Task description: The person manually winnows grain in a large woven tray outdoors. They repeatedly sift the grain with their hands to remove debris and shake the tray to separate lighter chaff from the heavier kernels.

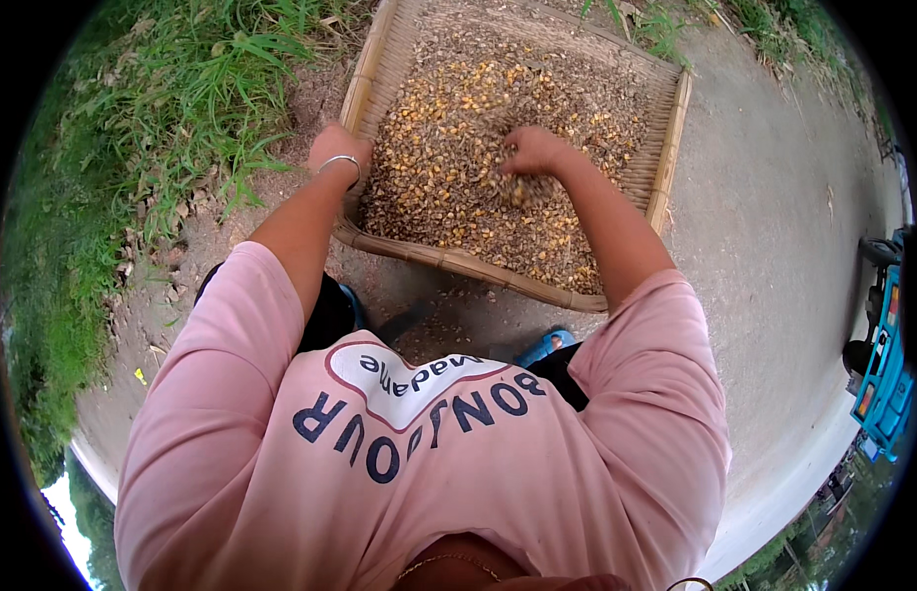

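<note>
A shallow woven bamboo tray (667, 148) with a raised wooden rim is filled with a mix of yellow corn kernels (448, 94) and brownish chaff or broken bits. At its left rim my left hand (340, 153), a silver bangle on the wrist, is closed round the edge. Over the middle of the pile, my right hand (537, 153) has its fingers curled down into the mix. Kernels just below those fingers are smeared by motion, and the fingertips are partly hidden among them.
Grass and weeds (222, 98) grow along the left side, beside bare soil. Grey concrete ground (774, 197) lies to the right, where a blue vehicle (884, 364) stands at the far edge. My feet in blue sandals (545, 347) are close below the tray.
</note>
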Demonstrator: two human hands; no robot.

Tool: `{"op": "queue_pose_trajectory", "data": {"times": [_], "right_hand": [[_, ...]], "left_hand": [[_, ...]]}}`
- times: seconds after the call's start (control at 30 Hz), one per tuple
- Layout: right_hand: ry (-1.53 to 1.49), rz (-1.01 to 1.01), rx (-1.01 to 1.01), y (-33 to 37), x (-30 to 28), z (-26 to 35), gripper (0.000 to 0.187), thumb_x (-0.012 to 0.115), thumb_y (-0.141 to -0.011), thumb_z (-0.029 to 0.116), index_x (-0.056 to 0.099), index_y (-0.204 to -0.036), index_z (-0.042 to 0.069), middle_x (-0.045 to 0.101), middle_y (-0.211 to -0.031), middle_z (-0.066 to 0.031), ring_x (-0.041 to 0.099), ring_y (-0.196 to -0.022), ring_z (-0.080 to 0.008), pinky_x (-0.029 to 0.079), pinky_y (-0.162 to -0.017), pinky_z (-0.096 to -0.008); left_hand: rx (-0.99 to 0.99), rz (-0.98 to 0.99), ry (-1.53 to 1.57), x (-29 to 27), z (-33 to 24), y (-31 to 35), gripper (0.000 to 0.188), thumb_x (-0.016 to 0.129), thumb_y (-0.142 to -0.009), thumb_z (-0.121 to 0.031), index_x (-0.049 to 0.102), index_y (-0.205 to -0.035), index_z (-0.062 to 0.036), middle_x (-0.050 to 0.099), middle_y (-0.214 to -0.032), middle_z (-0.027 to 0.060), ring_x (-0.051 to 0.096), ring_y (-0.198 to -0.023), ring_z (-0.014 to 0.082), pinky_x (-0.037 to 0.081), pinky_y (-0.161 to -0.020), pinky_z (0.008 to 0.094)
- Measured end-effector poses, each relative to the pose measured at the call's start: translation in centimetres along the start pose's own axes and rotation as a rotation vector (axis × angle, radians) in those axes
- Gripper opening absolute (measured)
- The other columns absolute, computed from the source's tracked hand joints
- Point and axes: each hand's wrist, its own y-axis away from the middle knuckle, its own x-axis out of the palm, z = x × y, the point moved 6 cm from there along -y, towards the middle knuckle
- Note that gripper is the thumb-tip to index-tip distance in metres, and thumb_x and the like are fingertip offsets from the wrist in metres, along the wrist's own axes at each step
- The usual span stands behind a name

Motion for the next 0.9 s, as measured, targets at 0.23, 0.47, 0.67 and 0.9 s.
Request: {"op": "queue_pose_trajectory", "data": {"times": [0.23,0.47,0.67,0.9], "right_hand": [[0.309,0.215,0.017,6.5,0.9,-4.9,0.056,0.073,-0.067,0.032,0.063,-0.119,0.018,0.059,-0.121,-0.0105,0.054,-0.114,-0.0292,0.043,-0.098,-0.0345],[-0.224,-0.549,0.186,5.2,-5.8,-15.0,0.056,0.069,-0.07,0.019,0.057,-0.125,0.013,0.059,-0.117,-0.0169,0.055,-0.111,-0.0323,0.043,-0.096,-0.0374],[-0.497,-0.651,0.394,1.8,-3.5,-14.8,0.071,0.067,-0.078,0.016,0.037,-0.141,0.008,0.052,-0.131,-0.0175,0.056,-0.11,-0.0313,0.045,-0.092,-0.0359],[-0.399,-0.196,0.024,-0.5,-2.4,1.6,0.074,0.071,-0.071,0.021,0.043,-0.139,0.018,0.034,-0.144,-0.02,0.046,-0.123,-0.0314,0.043,-0.1,-0.04]], "left_hand": [[0.032,-0.038,0.033,0.6,-0.1,-0.3,0.05,0.071,-0.073,-0.036,0.062,-0.106,-0.0009,0.064,-0.108,0.0203,0.063,-0.101,0.0343,0.051,-0.085,0.0413],[-0.025,0.004,0.045,0.2,-0.3,-0.1,0.041,0.064,-0.078,-0.025,0.059,-0.112,-0.0026,0.064,-0.11,0.0192,0.062,-0.102,0.035,0.049,-0.087,0.0429],[-0.002,-0.02,0.04,0.1,-0.1,0.0,0.048,0.068,-0.074,-0.031,0.059,-0.111,-0.0011,0.065,-0.108,0.0204,0.063,-0.1,0.0341,0.051,-0.086,0.0416],[-0.007,-0.032,0.016,-0.3,-0.3,0.6,0.043,0.067,-0.075,-0.027,0.06,-0.11,-0.0026,0.065,-0.106,0.0197,0.064,-0.098,0.0337,0.052,-0.084,0.0412]]}}
